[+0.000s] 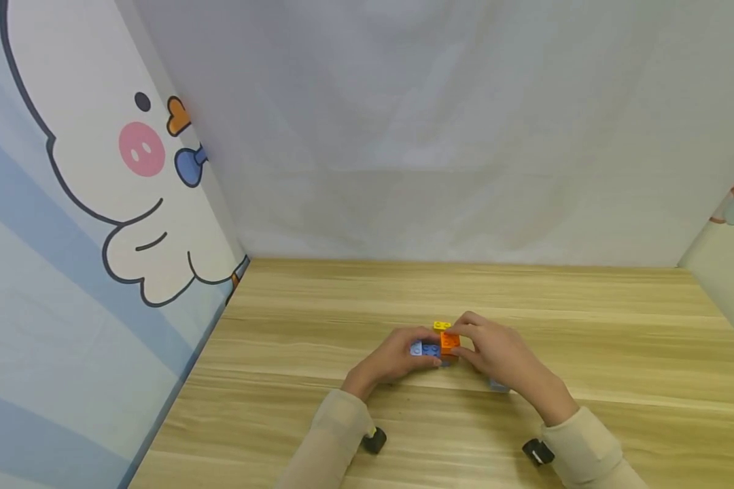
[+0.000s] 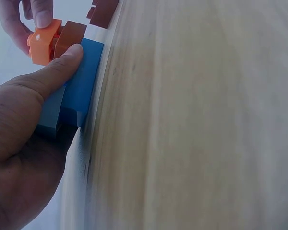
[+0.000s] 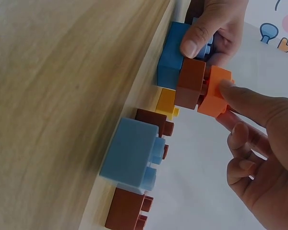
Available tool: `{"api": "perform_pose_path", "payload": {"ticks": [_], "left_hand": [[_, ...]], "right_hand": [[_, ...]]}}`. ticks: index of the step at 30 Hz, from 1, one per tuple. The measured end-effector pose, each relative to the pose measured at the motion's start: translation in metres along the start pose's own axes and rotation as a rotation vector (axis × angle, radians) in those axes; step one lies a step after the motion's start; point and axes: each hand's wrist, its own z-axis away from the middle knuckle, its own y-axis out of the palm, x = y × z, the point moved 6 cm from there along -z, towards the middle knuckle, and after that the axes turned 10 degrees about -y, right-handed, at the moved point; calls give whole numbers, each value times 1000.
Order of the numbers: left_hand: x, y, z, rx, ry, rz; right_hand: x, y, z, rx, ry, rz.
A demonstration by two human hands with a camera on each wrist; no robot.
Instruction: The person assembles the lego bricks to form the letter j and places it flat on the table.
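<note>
My left hand (image 1: 397, 353) grips a blue brick (image 2: 89, 72) low at the tabletop, thumb along one side and fingers on the other. A lighter blue brick (image 1: 416, 348) sits on its left end. On the right end stands a brown brick (image 3: 190, 84), with my left thumb tip close to it. Between thumb and fingers, my right hand (image 1: 495, 350) pinches an orange brick (image 3: 215, 91) above the brown one. A narrow gap with brown studs shows between those two, and the orange brick looks slightly tilted in the right wrist view.
A yellow brick (image 1: 442, 325) lies just behind the stack. Near my right hand, a light blue brick (image 3: 129, 151) and brown bricks (image 3: 125, 211) stand on the wooden table (image 1: 318, 299). A white curtain (image 1: 428, 149) hangs along the table's back edge.
</note>
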Motion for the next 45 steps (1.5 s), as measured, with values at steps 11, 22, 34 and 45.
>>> {"api": "perform_pose_path", "payload": {"ticks": [11,22,34,45], "left_hand": [[1,2,-2,3,-12,3],[2,2,-2,1,-7,9],[3,0,-1,-6,1,-4],[2,1,-2,-2,-4,-11]], "right_hand": [[1,0,1,31,30,12],[4,-1,0,-2,-5,40],[8,1,-3,2,-16,49],[6,2,-2,1,-46,27]]}}
